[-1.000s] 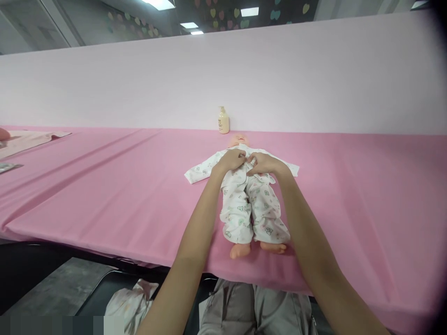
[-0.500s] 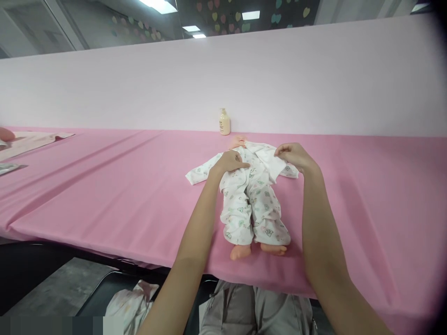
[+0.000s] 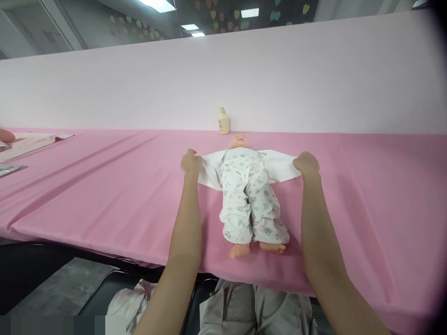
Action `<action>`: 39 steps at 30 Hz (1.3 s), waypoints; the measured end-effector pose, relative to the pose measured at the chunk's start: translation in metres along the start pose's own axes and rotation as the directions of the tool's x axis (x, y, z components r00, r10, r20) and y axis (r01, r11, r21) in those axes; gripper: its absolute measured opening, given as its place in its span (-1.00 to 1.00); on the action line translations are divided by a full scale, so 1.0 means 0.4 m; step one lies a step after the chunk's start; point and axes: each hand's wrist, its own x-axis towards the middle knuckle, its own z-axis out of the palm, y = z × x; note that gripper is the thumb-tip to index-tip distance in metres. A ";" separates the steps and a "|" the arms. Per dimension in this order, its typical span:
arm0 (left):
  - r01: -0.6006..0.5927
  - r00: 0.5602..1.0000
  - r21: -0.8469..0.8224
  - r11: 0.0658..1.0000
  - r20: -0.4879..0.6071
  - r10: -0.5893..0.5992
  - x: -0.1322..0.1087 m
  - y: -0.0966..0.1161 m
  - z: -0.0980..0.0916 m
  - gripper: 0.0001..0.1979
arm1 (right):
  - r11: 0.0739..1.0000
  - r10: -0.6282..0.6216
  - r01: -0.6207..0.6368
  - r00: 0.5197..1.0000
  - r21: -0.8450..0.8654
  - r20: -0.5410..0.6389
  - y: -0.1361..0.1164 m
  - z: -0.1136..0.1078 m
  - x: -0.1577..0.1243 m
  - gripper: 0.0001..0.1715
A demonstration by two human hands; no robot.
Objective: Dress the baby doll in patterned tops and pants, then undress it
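Note:
A baby doll [image 3: 240, 141] lies on its back on the pink surface, head away from me and bare feet towards me. It wears white patterned pants [image 3: 237, 211] and a matching baby shirt [image 3: 240, 160]. The shirt's front flaps are drawn out to both sides, with their plain white inside showing and the sleeves out of sight. My left hand [image 3: 191, 163] is closed on the edge of the left flap. On the other side my right hand [image 3: 307, 164] grips the edge of the right flap, pulling it taut.
A cream pump bottle [image 3: 224, 122] stands behind the doll's head against the white partition [image 3: 223, 83]. At far left lies a pale cloth [image 3: 31, 142] on the pink cover [image 3: 115, 195]. Crumpled fabric [image 3: 127, 302] rests on a black chair [image 3: 101, 291] below the table's front edge.
My hands have moved apart from the doll's chest, the left one leftwards and the right one slightly rightwards. The shirt front has gone from partly folded over to spread wide on both sides.

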 end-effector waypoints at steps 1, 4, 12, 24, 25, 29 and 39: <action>0.023 1.000 0.035 0.999 0.000 -0.023 0.004 -0.013 0.002 -0.68 | 0.997 0.055 -0.054 0.998 -0.045 0.021 0.000 0.001 -0.001 -0.65; -0.014 1.000 0.020 1.000 -0.018 0.014 0.002 -0.007 0.011 -0.66 | 0.994 0.078 -0.072 0.994 -0.078 0.071 -0.021 0.003 -0.011 -0.67; -0.276 0.955 -0.334 0.901 0.015 0.298 -0.083 0.167 0.105 -0.67 | 0.850 -0.523 0.516 0.850 -0.104 -0.057 -0.219 0.127 -0.133 -0.67; -0.529 0.849 0.034 0.848 0.000 0.529 -0.208 0.155 0.144 -0.74 | 0.793 -0.609 0.566 0.719 -0.225 -0.335 -0.244 0.239 -0.216 -0.63; -0.532 0.847 0.050 0.845 0.015 0.532 -0.216 0.155 0.139 -0.73 | 0.790 -0.612 0.570 0.710 -0.227 -0.347 -0.239 0.238 -0.220 -0.63; -0.534 0.845 0.075 0.842 0.087 0.528 -0.251 0.127 0.116 -0.73 | 0.772 -0.634 0.594 0.692 -0.227 -0.344 -0.218 0.232 -0.244 -0.64; -0.536 0.787 -0.034 0.843 0.339 0.515 -0.360 -0.058 0.027 -0.63 | 0.672 -0.739 0.736 0.661 -0.083 -0.132 -0.164 0.205 -0.297 -0.61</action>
